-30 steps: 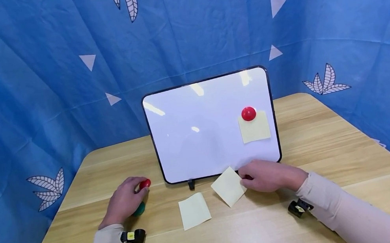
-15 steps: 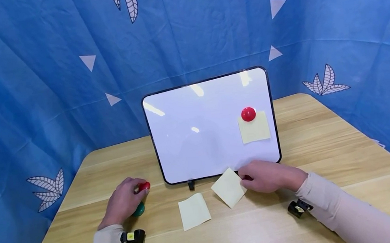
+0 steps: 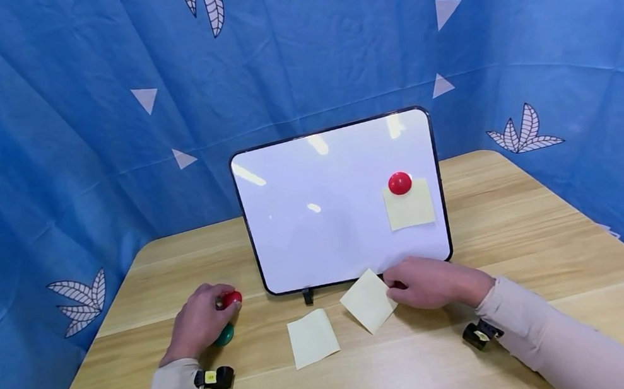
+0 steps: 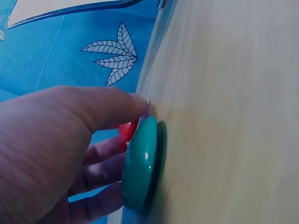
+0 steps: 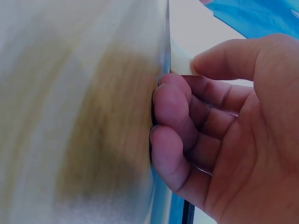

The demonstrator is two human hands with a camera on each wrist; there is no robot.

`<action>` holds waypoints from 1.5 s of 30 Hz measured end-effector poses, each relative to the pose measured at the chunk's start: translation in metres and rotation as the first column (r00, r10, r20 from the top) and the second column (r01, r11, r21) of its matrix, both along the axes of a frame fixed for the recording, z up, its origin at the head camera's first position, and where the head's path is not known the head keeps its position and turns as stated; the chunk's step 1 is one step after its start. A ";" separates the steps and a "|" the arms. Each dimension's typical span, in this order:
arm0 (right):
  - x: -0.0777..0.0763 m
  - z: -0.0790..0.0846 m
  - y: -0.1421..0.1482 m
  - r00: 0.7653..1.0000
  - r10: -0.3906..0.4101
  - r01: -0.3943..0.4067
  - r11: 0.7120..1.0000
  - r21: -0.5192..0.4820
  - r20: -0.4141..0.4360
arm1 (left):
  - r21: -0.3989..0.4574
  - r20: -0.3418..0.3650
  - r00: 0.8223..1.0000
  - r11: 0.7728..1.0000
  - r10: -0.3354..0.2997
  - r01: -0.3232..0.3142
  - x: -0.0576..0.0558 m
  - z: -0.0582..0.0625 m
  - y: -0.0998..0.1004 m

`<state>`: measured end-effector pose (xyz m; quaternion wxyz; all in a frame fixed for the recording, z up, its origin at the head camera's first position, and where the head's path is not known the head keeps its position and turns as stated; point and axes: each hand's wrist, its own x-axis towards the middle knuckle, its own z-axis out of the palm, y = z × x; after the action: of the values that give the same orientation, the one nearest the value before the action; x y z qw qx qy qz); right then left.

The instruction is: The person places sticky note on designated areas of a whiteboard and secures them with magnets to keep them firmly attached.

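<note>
In the head view my left hand grips a round red magnet by its edge, low over the table at the left. Just nearer me lies a domed green magnet; the left wrist view has this green magnet in front, hiding part of the red one. My right hand pinches a pale yellow sticky note between thumb and forefinger. That note is turned cornerwise before the lower edge of a whiteboard. Another sticky note lies on the table between the hands, its top edge curled.
The black-framed whiteboard leans back on a small black stand foot. On its right side a second red magnet sits at the top of a sticky note. Blue patterned curtain encloses the wooden table behind and at both sides.
</note>
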<state>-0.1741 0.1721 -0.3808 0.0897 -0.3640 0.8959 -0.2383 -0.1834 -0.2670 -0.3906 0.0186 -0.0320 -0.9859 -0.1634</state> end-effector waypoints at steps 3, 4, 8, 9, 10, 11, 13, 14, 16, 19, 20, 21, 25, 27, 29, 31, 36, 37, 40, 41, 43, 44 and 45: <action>-0.001 -0.001 0.000 1.000 0.005 -0.005 1.000 0.001 -0.003 | -0.003 -0.018 1.000 1.000 -0.006 0.005 0.001 -0.001 -0.001; -0.001 -0.001 0.000 1.000 0.006 -0.006 1.000 0.002 -0.003 | -0.004 -0.024 1.000 1.000 -0.007 0.007 0.001 -0.001 -0.001; -0.001 -0.002 0.000 1.000 0.006 -0.006 1.000 0.005 0.002 | 0.004 -0.041 0.999 1.000 -0.003 0.003 0.002 -0.001 0.000; -0.001 -0.002 0.000 1.000 0.006 -0.006 1.000 0.006 0.004 | 0.008 -0.045 0.999 1.000 0.000 0.001 0.003 -0.001 0.000; -0.001 -0.002 0.000 1.000 0.006 -0.006 1.000 0.005 0.004 | 0.010 -0.050 0.999 1.000 0.001 0.000 0.003 -0.001 0.000; -0.001 -0.002 0.000 1.000 0.004 -0.004 1.000 0.005 0.007 | 0.011 -0.059 0.998 1.000 0.001 -0.001 0.003 -0.001 0.000; -0.001 -0.002 0.000 1.000 0.000 0.000 1.000 0.003 0.012 | 0.015 -0.081 0.997 1.000 0.000 0.001 0.002 0.000 0.001; -0.001 -0.002 0.000 1.000 -0.003 0.003 1.000 0.003 0.014 | 0.016 -0.093 0.996 1.000 -0.003 0.005 0.002 0.000 0.001; -0.001 -0.001 0.000 1.000 -0.006 0.006 1.000 0.001 0.017 | 0.017 -0.123 0.992 1.000 -0.006 0.008 0.001 0.001 0.002; -0.002 -0.001 0.000 1.000 -0.007 0.007 1.000 -0.003 0.018 | 0.015 -0.162 0.987 1.000 -0.013 0.016 0.001 0.002 0.004; -0.002 -0.001 0.000 1.000 -0.007 0.007 1.000 -0.003 0.018 | 0.013 -0.173 0.985 1.000 -0.015 0.018 0.002 0.002 0.005; -0.002 0.000 0.000 1.000 -0.007 0.007 1.000 -0.005 0.018 | 0.013 -0.183 0.983 1.000 -0.016 0.018 0.002 0.002 0.005; -0.002 0.001 0.000 0.999 -0.013 0.014 1.000 -0.014 0.030 | 0.010 -0.195 0.981 1.000 -0.021 0.024 0.002 0.003 0.007; -0.002 0.001 0.000 0.999 -0.014 0.015 1.000 -0.023 0.034 | 0.016 -0.186 0.982 1.000 -0.017 0.021 0.001 0.003 0.008; -0.002 0.002 -0.001 0.999 -0.014 0.016 0.999 -0.037 0.041 | 0.027 -0.173 0.985 1.000 -0.012 0.016 0.001 0.003 0.009; -0.002 0.002 -0.001 0.999 -0.019 0.022 0.998 -0.055 0.047 | 0.040 -0.160 0.987 0.999 -0.005 0.012 0.001 0.004 0.011; -0.002 0.005 0.000 0.996 -0.052 0.059 0.993 -0.101 0.067 | 0.071 -0.148 0.989 0.997 0.003 0.007 0.001 0.004 0.015; -0.002 0.005 0.000 0.996 -0.056 0.063 0.992 -0.108 0.066 | 0.075 -0.149 0.989 0.997 0.004 0.008 0.001 0.004 0.015; -0.003 0.005 -0.001 0.996 -0.068 0.076 0.988 -0.135 0.057 | 0.087 -0.166 0.986 0.996 0.006 0.009 0.001 0.004 0.017; -0.003 0.005 -0.001 0.996 -0.072 0.079 0.986 -0.147 0.050 | 0.093 -0.175 0.985 0.996 0.004 0.013 0.001 0.004 0.017; -0.004 0.005 -0.002 0.996 -0.080 0.085 0.981 -0.173 0.034 | 0.103 -0.195 0.981 0.994 0.002 0.019 0.001 0.003 0.018; -0.004 0.005 -0.002 0.996 -0.087 0.091 0.978 -0.186 0.028 | 0.108 -0.205 0.979 0.994 0.002 0.020 0.001 0.003 0.019; -0.004 0.005 -0.002 0.995 -0.096 0.097 0.975 -0.198 0.015 | 0.113 -0.217 0.976 0.993 -0.001 0.026 0.001 0.003 0.020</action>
<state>-0.1780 0.1699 -0.3761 0.0436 -0.3266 0.8841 -0.3315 -0.1828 -0.2473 -0.3871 0.1264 -0.0552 -0.9667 -0.2155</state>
